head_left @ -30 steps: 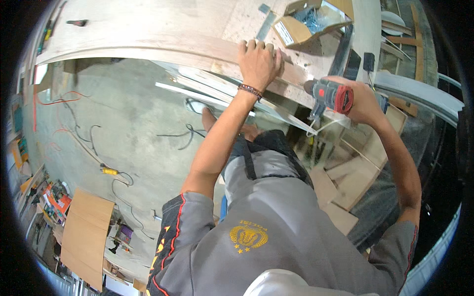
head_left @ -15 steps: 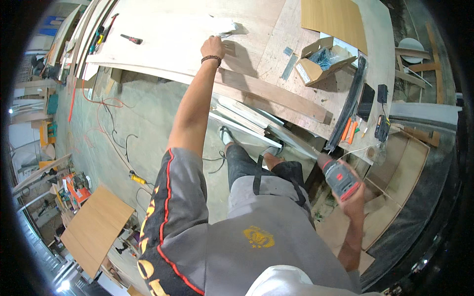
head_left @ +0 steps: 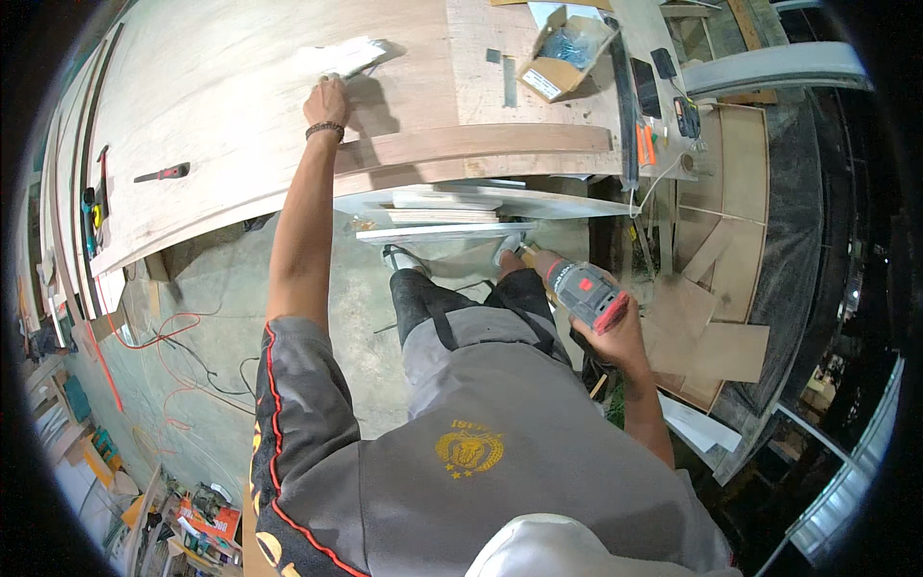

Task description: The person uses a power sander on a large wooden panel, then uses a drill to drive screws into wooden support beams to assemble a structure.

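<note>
On the workbench [head_left: 240,115], my left hand [head_left: 328,101] is closed at the near edge of a crumpled white sheet or bag [head_left: 341,58]. I cannot tell whether it is paper or plastic. My right hand [head_left: 615,335] grips a grey, black and red power drill [head_left: 584,288] by its rear end, to the right of my legs. The drill's front end points up and left, towards my feet and the bench's front edge. A curved wooden strip [head_left: 481,144] lies along that edge, to the right of my left hand.
An open cardboard box [head_left: 569,58] of bluish hardware sits at the bench's right, near orange-handled tools [head_left: 645,146]. A red-handled tool [head_left: 163,173] lies to the left. Boards [head_left: 447,216] lean below the bench edge. Cables [head_left: 192,351] trail over the floor; panels [head_left: 707,337] lie at right.
The view has turned, so the bench appears shifted left. The drill has swung inward from the bench's right corner towards my legs. My left hand stays at the white sheet or bag.
</note>
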`<state>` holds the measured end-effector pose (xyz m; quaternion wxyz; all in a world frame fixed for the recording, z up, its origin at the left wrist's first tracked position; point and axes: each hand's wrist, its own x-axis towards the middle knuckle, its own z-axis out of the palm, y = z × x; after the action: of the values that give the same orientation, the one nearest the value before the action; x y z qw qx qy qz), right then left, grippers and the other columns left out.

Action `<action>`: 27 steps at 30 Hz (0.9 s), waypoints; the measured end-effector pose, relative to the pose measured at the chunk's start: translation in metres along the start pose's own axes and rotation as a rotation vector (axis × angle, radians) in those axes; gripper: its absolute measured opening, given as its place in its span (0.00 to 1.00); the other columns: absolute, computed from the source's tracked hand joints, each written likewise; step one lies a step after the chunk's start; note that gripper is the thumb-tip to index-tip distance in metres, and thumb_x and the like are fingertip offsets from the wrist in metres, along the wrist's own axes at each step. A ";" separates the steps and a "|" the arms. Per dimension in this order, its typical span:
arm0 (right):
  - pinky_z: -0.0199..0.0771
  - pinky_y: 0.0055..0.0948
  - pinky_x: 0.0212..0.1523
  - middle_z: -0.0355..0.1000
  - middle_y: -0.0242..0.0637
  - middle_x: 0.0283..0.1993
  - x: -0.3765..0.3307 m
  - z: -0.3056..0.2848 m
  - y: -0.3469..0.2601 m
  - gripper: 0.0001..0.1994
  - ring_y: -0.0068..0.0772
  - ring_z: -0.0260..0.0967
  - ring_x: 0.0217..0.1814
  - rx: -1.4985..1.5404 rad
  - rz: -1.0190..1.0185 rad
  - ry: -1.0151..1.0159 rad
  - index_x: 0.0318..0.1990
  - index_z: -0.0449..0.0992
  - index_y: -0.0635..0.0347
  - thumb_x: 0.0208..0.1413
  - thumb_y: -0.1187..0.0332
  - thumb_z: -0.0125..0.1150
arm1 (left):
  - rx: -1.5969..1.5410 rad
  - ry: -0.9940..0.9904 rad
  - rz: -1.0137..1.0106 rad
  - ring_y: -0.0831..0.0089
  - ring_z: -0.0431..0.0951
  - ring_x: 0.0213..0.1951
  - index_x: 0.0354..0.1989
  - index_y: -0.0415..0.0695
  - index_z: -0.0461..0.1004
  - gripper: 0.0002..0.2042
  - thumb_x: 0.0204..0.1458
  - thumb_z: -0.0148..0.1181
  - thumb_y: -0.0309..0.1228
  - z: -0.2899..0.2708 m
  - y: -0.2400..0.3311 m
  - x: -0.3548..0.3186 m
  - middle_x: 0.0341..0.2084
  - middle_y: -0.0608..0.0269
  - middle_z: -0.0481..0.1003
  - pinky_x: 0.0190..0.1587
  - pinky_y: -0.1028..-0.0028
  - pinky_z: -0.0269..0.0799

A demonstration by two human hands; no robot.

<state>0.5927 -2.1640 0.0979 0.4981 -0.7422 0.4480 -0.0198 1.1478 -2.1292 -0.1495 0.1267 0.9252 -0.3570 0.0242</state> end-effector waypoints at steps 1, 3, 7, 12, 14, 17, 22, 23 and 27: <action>0.73 0.34 0.56 0.78 0.44 0.52 -0.001 0.013 -0.009 0.28 0.34 0.76 0.54 -0.015 -0.029 -0.015 0.56 0.74 0.65 0.44 0.71 0.74 | -0.078 0.045 0.003 0.51 0.84 0.41 0.44 0.42 0.78 0.11 0.57 0.60 0.33 -0.002 -0.010 -0.003 0.38 0.51 0.81 0.43 0.56 0.81; 0.72 0.33 0.59 0.77 0.46 0.55 -0.007 0.042 -0.032 0.32 0.35 0.76 0.57 -0.075 -0.100 0.023 0.61 0.72 0.64 0.44 0.75 0.73 | -0.375 0.100 -0.010 0.56 0.85 0.36 0.48 0.38 0.77 0.14 0.58 0.63 0.34 -0.033 0.005 -0.020 0.34 0.51 0.83 0.42 0.63 0.83; 0.74 0.34 0.53 0.79 0.44 0.49 -0.008 0.086 -0.058 0.26 0.37 0.78 0.49 -0.083 -0.182 0.095 0.55 0.74 0.64 0.45 0.71 0.73 | -1.473 -0.143 -0.230 0.73 0.82 0.40 0.56 0.33 0.74 0.17 0.63 0.61 0.30 -0.102 0.037 -0.110 0.37 0.58 0.81 0.48 0.73 0.79; 0.74 0.36 0.53 0.78 0.43 0.48 0.014 0.106 -0.071 0.27 0.38 0.77 0.49 -0.155 -0.066 0.060 0.52 0.73 0.64 0.46 0.65 0.76 | -2.154 -0.620 -0.684 0.70 0.82 0.45 0.50 0.37 0.75 0.11 0.68 0.54 0.31 -0.102 0.077 -0.222 0.43 0.59 0.80 0.53 0.71 0.80; 0.73 0.37 0.54 0.77 0.43 0.49 0.023 0.111 -0.080 0.30 0.38 0.76 0.50 -0.122 -0.063 0.134 0.54 0.72 0.65 0.46 0.62 0.77 | -2.330 -0.737 -0.795 0.70 0.83 0.42 0.49 0.37 0.76 0.12 0.66 0.57 0.33 -0.107 0.093 -0.240 0.42 0.57 0.81 0.49 0.71 0.84; 0.71 0.37 0.58 0.73 0.46 0.55 0.039 0.105 -0.093 0.36 0.38 0.73 0.56 -0.278 -0.111 0.101 0.60 0.68 0.66 0.45 0.60 0.79 | -2.496 -0.818 -0.889 0.75 0.84 0.40 0.47 0.38 0.77 0.12 0.65 0.58 0.36 -0.112 0.105 -0.247 0.40 0.60 0.82 0.46 0.74 0.84; 0.70 0.37 0.61 0.72 0.46 0.56 0.055 0.095 -0.111 0.39 0.38 0.72 0.58 -0.494 -0.084 0.058 0.62 0.65 0.66 0.43 0.63 0.81 | -2.648 -0.759 -0.963 0.79 0.83 0.39 0.45 0.43 0.78 0.11 0.65 0.59 0.38 -0.106 0.116 -0.246 0.39 0.64 0.82 0.43 0.75 0.85; 0.72 0.36 0.59 0.74 0.44 0.54 0.057 0.098 -0.100 0.38 0.38 0.74 0.55 -0.545 -0.218 0.150 0.61 0.66 0.66 0.44 0.64 0.81 | -2.660 -0.754 -0.984 0.79 0.83 0.39 0.46 0.44 0.77 0.11 0.65 0.59 0.38 -0.105 0.117 -0.245 0.39 0.64 0.82 0.42 0.75 0.84; 0.70 0.39 0.63 0.70 0.49 0.58 0.062 0.085 -0.101 0.41 0.42 0.71 0.61 -0.323 0.025 0.064 0.64 0.62 0.66 0.45 0.63 0.80 | -2.694 -0.737 -1.023 0.79 0.81 0.41 0.48 0.47 0.76 0.11 0.65 0.59 0.40 -0.107 0.123 -0.237 0.42 0.67 0.81 0.44 0.75 0.82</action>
<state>0.7356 -2.1350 0.1061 0.3579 -0.8060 0.4701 0.0351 0.8946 -2.0349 -0.0518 0.7657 0.0912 0.2342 -0.5920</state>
